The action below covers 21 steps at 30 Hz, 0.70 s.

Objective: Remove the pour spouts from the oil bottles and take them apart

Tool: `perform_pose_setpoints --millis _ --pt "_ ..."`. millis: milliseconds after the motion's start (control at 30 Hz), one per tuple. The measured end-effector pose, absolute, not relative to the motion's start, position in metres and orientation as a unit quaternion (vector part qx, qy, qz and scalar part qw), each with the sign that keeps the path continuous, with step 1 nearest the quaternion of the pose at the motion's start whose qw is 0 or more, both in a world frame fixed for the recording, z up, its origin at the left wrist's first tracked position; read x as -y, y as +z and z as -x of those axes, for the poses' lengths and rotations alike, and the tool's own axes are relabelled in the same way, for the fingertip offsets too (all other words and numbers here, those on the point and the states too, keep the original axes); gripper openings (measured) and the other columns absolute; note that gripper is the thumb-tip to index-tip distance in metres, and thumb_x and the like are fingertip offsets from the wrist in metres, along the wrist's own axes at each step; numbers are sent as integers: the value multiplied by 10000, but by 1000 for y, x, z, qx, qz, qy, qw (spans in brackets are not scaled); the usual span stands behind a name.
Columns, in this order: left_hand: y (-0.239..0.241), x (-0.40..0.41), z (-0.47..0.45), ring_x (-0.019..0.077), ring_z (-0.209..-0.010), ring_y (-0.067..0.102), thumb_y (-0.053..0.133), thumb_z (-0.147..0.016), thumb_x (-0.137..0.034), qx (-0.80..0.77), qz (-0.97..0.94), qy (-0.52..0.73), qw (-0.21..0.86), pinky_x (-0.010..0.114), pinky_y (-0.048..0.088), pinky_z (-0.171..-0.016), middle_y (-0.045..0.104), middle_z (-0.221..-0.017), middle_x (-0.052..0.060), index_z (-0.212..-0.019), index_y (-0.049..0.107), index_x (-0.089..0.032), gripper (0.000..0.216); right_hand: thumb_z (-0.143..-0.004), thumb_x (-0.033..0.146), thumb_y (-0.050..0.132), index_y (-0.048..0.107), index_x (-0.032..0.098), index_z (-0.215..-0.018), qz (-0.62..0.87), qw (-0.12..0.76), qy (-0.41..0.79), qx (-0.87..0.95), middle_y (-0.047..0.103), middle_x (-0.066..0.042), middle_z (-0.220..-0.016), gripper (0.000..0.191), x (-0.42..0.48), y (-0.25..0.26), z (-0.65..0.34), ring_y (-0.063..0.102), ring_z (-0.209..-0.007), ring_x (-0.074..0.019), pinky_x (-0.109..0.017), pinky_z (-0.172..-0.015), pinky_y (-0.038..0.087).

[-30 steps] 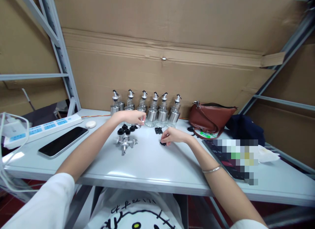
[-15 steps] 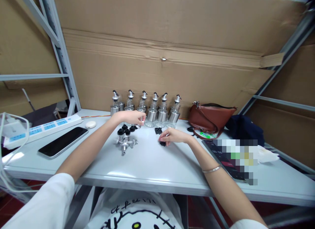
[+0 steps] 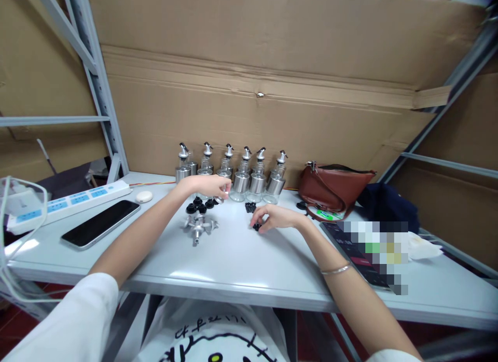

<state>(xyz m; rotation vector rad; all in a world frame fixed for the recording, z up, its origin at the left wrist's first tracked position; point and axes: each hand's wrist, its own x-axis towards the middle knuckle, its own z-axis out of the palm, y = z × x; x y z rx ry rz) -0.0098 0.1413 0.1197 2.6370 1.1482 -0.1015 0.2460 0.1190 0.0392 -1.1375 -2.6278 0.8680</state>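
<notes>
My left hand [image 3: 218, 186] is pinched closed over the back of the table, just in front of the glass bottles. A small silvery piece [image 3: 219, 199] shows under its fingertips; its kind is unclear. Beside it lie several black stoppers [image 3: 200, 205]. Silver pourer spouts [image 3: 199, 226] lie in a cluster nearer the table's front. My right hand [image 3: 272, 217] hovers low with thumb and index finger apart, around a small pile of black pieces [image 3: 256, 227]. Another group of little black pieces [image 3: 250, 207] lies just behind that hand.
Glass-and-steel bottles with pourers [image 3: 241, 183] stand in a row along the cardboard wall [image 3: 252, 123]. A brown bag [image 3: 334, 188] and a tablet-like device [image 3: 350, 248] are to the right. A phone [image 3: 101, 224], a power strip [image 3: 73, 204] and a white round case [image 3: 143, 196] lie left.
My right thumb and index finger have spread slightly over the black pieces. The left hand stays in nearly the same place. The whole view has shifted a little.
</notes>
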Motion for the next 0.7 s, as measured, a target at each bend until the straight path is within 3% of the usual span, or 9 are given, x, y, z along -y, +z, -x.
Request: perform_pose_setpoints --millis 700 --pt "118 -144 11 173 -815 535 462 -786 -354 -390 -911 -33 135 255 373 -656 614 -950 33 -899 476 -203 189 -570 190 650 725 151 -753 506 52 253 823 660 -11 -651 202 -117 40 -248 583 -633 -143 -224 -622 443"
